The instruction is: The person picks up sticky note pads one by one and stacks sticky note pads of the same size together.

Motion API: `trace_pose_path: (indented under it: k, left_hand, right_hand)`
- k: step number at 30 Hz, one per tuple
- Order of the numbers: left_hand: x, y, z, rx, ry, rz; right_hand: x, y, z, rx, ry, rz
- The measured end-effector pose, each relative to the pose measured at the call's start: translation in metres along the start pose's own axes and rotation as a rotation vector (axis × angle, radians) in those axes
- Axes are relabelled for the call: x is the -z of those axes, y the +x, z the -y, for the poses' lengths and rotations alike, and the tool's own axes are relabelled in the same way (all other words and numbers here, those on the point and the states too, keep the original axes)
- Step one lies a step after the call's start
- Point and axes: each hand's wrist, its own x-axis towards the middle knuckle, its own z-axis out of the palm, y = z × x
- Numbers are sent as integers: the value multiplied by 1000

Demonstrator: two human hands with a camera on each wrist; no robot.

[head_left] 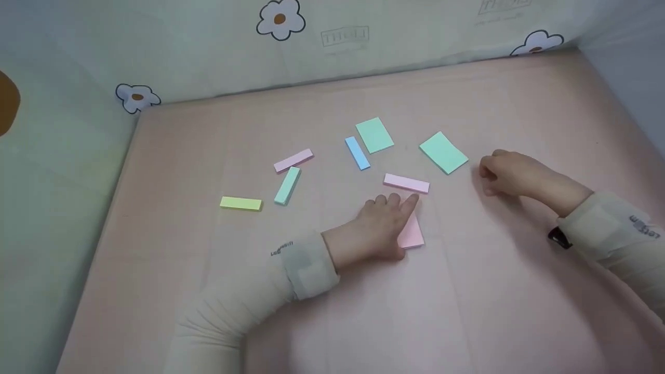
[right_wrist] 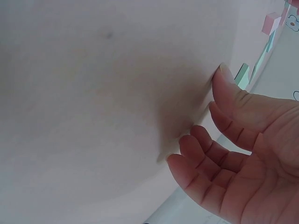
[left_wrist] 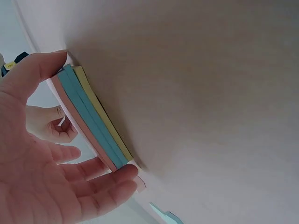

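Note:
My left hand (head_left: 375, 226) grips a stack of sticky note pads (left_wrist: 93, 119) by its edges, thumb at one end and fingers at the other. Seen from the side, the stack has pink, orange, teal and yellow layers; from above, only part of its pink top (head_left: 413, 236) shows. Just beyond the fingertips lies a narrow pink pad (head_left: 407, 183). My right hand (head_left: 511, 174) is over the cloth at the right, fingers loosely curled and holding nothing, as the right wrist view also shows. A larger green pad (head_left: 444, 152) lies nearest to it.
Another green pad (head_left: 375, 135) lies farther back beside a narrow blue pad (head_left: 357, 153). Left of these are narrow pads in pink (head_left: 294, 161), mint (head_left: 287, 186) and yellow (head_left: 241, 203). Flower-printed fabric (head_left: 208, 47) stands behind the pink cloth surface (head_left: 171, 156).

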Motion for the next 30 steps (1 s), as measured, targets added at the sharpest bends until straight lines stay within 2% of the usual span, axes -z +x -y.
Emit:
trace_pose_path:
  k: [5,18,24,30]
  left_hand:
    - [0,0,1,3,-20,14]
    - [1,0,-1,-5,4,24]
    - [2,1,1,-9,-38,20]
    - [3,0,2,-13,-34,16]
  right_hand:
    - [1,0,2,-7,5,2]
    - [0,0,3,-29,1,24]
    - [0,2,2,-39,0,28]
    - [4,0,7,-45,-13,24]
